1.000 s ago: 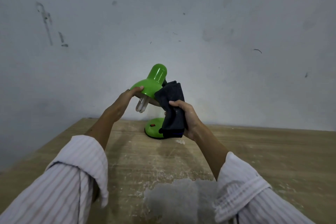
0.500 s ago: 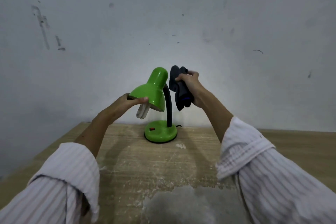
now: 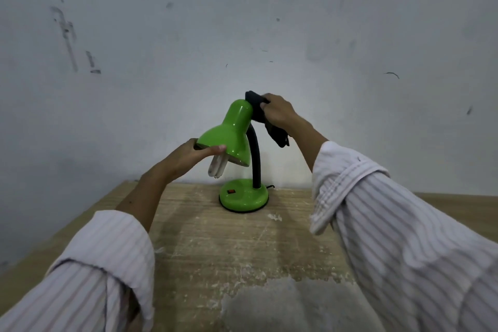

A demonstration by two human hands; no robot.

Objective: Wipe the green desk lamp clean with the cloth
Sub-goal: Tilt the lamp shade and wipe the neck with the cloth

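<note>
Green desk lamp (image 3: 244, 197) stood on the wooden table (image 3: 204, 245) near the wall (image 3: 161, 62), base flat, black neck (image 3: 255, 159) curved up to the shade (image 3: 231, 135). The shade was the only holder in sight: a white folded-tube bulb (image 3: 216, 170) sat in it and stuck out below the rim. Red switch (image 3: 231, 191) on the base. No writing or brand could be read.

Left hand (image 3: 188, 155) gripped the shade's lower rim, thumb laid along the front edge, other fingers hidden behind. Right hand (image 3: 277, 112) was closed around a dark cloth (image 3: 257, 105), pressing it against the top of the shade; a loose end hung under the wrist. Both sleeves (image 3: 404, 237) striped, cuffs rolled. Pale dusty smears on the tabletop.
</note>
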